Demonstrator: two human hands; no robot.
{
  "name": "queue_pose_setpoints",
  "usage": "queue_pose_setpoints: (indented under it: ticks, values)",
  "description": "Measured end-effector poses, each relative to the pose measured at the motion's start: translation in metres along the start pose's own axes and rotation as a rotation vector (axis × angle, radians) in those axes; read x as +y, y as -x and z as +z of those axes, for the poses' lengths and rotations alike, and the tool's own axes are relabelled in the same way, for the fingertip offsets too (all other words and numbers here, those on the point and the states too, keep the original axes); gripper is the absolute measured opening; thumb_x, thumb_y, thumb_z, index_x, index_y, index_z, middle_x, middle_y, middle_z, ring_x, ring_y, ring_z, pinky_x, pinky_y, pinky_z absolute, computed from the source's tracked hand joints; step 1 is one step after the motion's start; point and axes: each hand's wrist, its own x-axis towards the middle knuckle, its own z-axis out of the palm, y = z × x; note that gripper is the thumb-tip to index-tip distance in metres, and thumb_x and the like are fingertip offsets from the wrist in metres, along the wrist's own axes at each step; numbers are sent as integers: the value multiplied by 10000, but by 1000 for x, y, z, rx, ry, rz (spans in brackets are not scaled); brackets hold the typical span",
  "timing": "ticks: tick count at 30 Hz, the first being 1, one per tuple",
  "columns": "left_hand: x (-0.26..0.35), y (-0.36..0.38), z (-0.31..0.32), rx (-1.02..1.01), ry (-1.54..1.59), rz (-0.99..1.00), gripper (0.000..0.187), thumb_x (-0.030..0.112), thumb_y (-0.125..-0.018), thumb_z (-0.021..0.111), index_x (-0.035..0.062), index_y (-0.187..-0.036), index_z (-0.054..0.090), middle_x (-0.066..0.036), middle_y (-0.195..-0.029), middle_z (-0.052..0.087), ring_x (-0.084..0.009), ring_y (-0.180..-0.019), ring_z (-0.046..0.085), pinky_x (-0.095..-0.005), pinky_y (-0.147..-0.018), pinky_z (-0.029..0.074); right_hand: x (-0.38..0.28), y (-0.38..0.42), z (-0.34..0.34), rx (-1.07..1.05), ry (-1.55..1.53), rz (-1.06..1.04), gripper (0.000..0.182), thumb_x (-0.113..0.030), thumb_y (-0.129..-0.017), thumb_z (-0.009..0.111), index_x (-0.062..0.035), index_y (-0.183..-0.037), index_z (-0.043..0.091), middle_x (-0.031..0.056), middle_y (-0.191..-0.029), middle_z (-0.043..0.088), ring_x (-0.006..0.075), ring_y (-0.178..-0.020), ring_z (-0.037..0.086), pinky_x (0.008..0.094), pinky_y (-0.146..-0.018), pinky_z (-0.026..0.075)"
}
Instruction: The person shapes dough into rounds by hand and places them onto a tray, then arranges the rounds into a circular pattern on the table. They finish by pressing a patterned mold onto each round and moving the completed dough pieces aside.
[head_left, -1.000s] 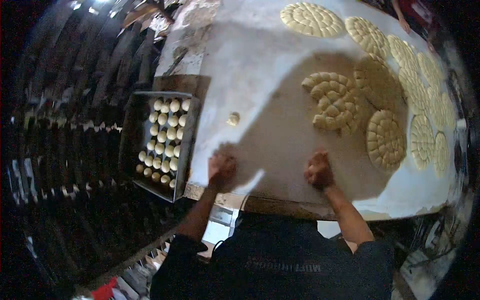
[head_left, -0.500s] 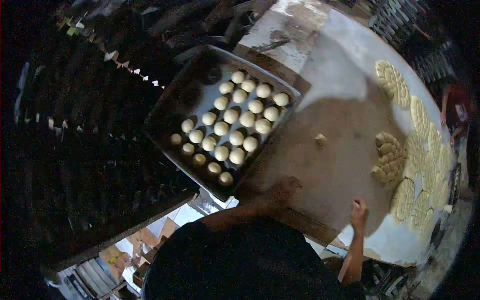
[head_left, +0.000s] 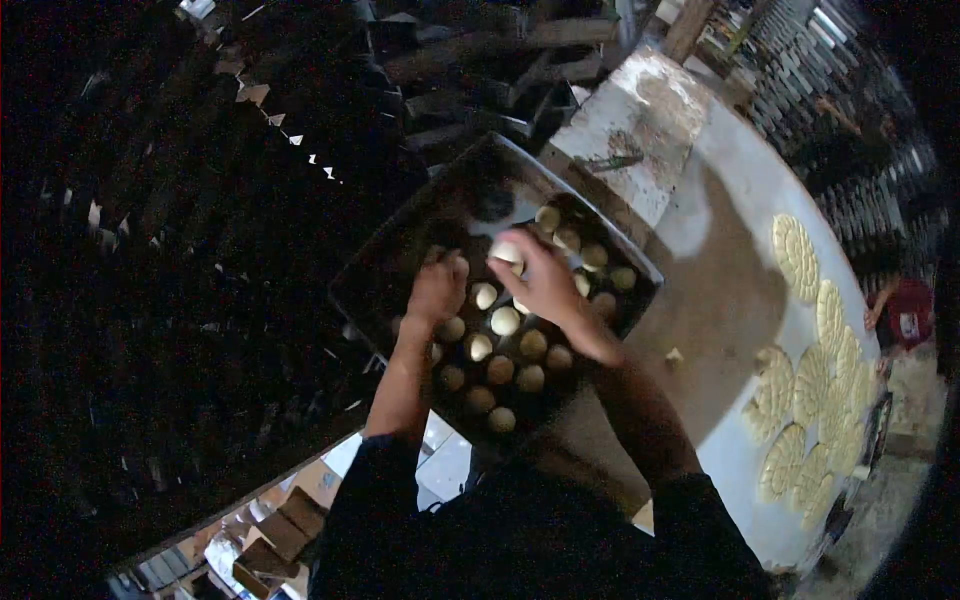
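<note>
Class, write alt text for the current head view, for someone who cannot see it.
A person's right hand grips a dough ball over a tray of more, left hand nearby; patterned dough rounds lie on the table at right.

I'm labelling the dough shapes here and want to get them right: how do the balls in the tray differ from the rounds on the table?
The balls are small and plump; the rounds are broad and flat.
The balls look smooth, while the rounds are marked into segments.
The balls lie in the tray; the rounds lie on the table.
Both are pale.
</note>
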Motion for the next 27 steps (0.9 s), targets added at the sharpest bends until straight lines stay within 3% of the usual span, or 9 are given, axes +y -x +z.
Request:
queue_pose_setpoints:
  ticks: [3,6,8,12,14,17,20,24,27]
  values:
    - [2,2,-7,-132,-91,25,508,287,-936,495,1,-1350,428,-293,-1278,503,-479,-1202,450,-502,-1029,387,39,-17,37,-100,327,-94,384,-209,-825,701,-18,-1128,561,165,-1125,587,374,-1000,570,446,-861,479]
    - [-13,3,-4,-28,10,106,625,269,-901,563,3,-1415,327,-306,-1306,474,-484,-1222,429,-519,-1031,375,25,41,-4,87,211,-136,332,-172,-813,698,-9,-1075,577,162,-1101,598,375,-969,588,443,-854,488]
    - [31,3,-24,29,-160,30,700,249,-870,609,9,-1437,277,-308,-1298,472,-492,-1183,453,-534,-996,395,26,112,-68,327,317,-161,193,-131,-826,664,-11,-958,591,152,-983,621,344,-886,606,428,-793,491]
    - [171,-13,-2,131,10,303,671,221,-817,690,-17,-1364,385,-277,-1226,509,-448,-1054,539,-501,-829,492,60,290,-163,758,552,423,168,-199,-834,592,-31,-823,594,155,-798,601,359,-773,575,457,-773,456]
    - [284,-1,37,-92,307,401,469,220,-836,696,31,-1235,537,-240,-1162,559,-380,-983,609,-461,-800,514,63,365,-185,853,593,592,173,-200,-826,584,-29,-799,579,168,-771,582,367,-753,558,454,-748,447]
    - [393,24,146,-610,210,645,480,257,-839,711,62,-1246,547,-225,-1146,585,-343,-970,639,-427,-826,525,93,458,-183,859,636,649,175,-198,-800,598,-28,-770,567,181,-754,567,389,-768,534,477,-758,426]
    - [491,77,248,-1005,288,505,555,299,-856,703,62,-1318,508,-207,-1163,596,-328,-1020,629,-430,-863,520,82,550,-209,630,717,788,173,-195,-792,614,-32,-767,563,174,-764,572,397,-788,538,497,-759,417]
    - [578,148,357,-480,-27,336,650,332,-842,718,-44,-1310,469,-213,-1209,580,-327,-1067,602,-431,-907,500,92,623,-223,1017,706,744,145,-167,-775,649,-50,-773,563,158,-782,573,387,-787,548,484,-739,432]
    - [588,155,409,-493,541,30,629,279,-817,747,-62,-1268,470,-195,-1178,591,-280,-1060,597,-414,-869,513,92,637,-234,1111,779,642,98,-111,-799,653,-50,-804,575,133,-768,575,342,-764,571,434,-710,466]
